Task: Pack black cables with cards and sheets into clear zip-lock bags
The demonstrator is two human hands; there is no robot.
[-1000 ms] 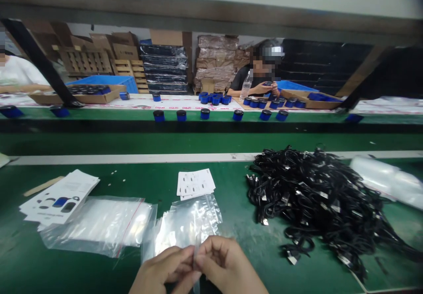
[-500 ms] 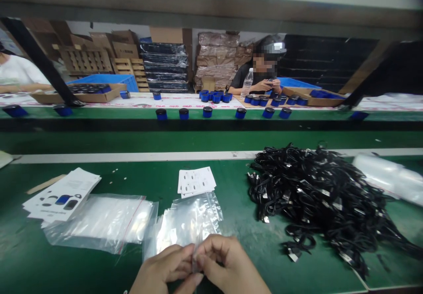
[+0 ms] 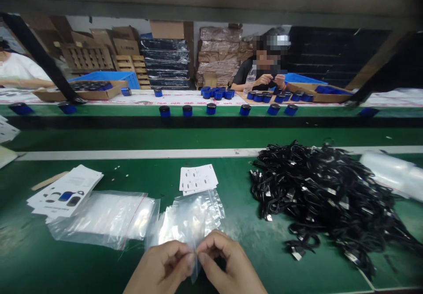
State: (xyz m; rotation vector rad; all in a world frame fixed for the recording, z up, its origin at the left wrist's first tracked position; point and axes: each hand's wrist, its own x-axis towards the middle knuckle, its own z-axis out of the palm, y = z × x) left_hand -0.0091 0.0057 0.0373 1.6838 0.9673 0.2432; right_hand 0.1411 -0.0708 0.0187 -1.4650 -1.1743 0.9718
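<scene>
Both hands meet at the bottom middle, pinching a clear plastic bag (image 3: 194, 271) between them. My left hand (image 3: 161, 265) grips its left side with thumb and fingertips; my right hand (image 3: 226, 263) grips the right side, fingertips nearly touching the left ones. The bag's lower part hangs below the fingertips, and I cannot make out whether anything is inside. Just beyond the hands lies a pile of clear plastic bags (image 3: 180, 223). A small stack of printed leaflets (image 3: 198, 178) touches the far edge of that pile.
A large heap of black cables (image 3: 317, 192) covers the right side. More leaflets (image 3: 66, 195) rest against a clear bag pack (image 3: 102, 219) at left. Blue and black round items (image 3: 211, 109) line the green ledge ahead. A co-worker (image 3: 264, 65) sits across, hands raised.
My hands have shifted their grip on the plastic bag, and its lower part now shows below the fingers. The whole view has moved slightly. Leaflets now show at the far left edge.
</scene>
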